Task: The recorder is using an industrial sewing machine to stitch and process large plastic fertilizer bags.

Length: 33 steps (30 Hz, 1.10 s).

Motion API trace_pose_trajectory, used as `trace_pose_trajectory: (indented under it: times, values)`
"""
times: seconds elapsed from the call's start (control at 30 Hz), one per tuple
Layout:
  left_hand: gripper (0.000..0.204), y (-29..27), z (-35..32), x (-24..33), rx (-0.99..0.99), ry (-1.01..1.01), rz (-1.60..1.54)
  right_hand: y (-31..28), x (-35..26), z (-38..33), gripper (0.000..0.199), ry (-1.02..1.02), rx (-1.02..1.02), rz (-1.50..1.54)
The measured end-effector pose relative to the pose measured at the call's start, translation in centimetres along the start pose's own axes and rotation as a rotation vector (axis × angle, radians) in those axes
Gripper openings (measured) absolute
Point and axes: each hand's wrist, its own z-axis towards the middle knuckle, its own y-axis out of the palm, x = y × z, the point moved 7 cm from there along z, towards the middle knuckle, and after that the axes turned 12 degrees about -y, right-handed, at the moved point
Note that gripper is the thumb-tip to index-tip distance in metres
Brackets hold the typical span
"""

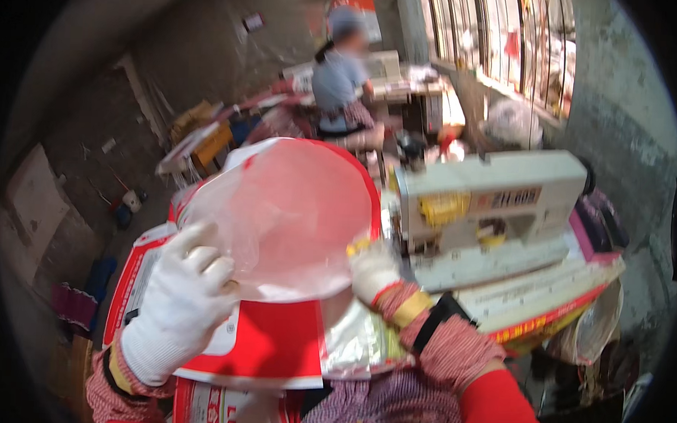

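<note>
My left hand [182, 299], in a white glove, grips the left rim of a clear plastic liner [293, 221] that bulges out of a red and white woven sack [274, 343]. My right hand [374, 271], also gloved in white, pinches the liner's right rim where it meets the sack's red edge. The sack lies across my lap with its mouth held wide, and its silvery inner layer [352, 346] shows below the right hand. Both hands hold the mouth apart just left of a cream sewing machine [488, 209].
The sewing machine stands on a table stacked with flat printed sacks [544, 308]. Another person [343, 85] sits at a second table farther back. More sacks [199, 143] are piled at the left. A barred window [508, 38] is at the upper right.
</note>
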Motion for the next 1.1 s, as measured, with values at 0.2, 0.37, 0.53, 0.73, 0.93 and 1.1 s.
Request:
trace_pose_trajectory:
  times: [0.2, 0.37, 0.53, 0.73, 0.93, 1.1]
  values:
    - [0.048, -2.8, -2.8, -5.0, 0.651, -0.154, -0.167, -4.9, -12.8, 0.5, 0.025, -0.273, -0.078, 0.695]
    - [0.063, 6.2, -6.3, -7.0, 0.653, -0.457, -1.036, -3.7, -22.2, -5.1, 0.035, -0.257, -0.572, 1.353]
    - [0.059, 17.9, -16.1, -7.0, 0.671, -1.014, -1.014, -0.6, -26.6, -12.3, 0.049, -0.143, -0.551, 1.773]
    - [0.054, 27.6, -27.1, -1.1, 0.299, -1.515, -1.644, 1.7, -28.0, -16.2, 0.037, -0.534, -0.804, 1.484]
    - [0.050, 30.5, -28.2, -3.1, 0.271, -1.414, -1.959, -4.6, -25.3, -16.0, 0.035, -0.887, -0.549, 0.836]
    - [0.042, 34.3, -29.5, -5.3, 0.020, -1.286, -1.755, -18.6, -11.1, -11.2, 0.045, -0.297, 0.796, 0.320]
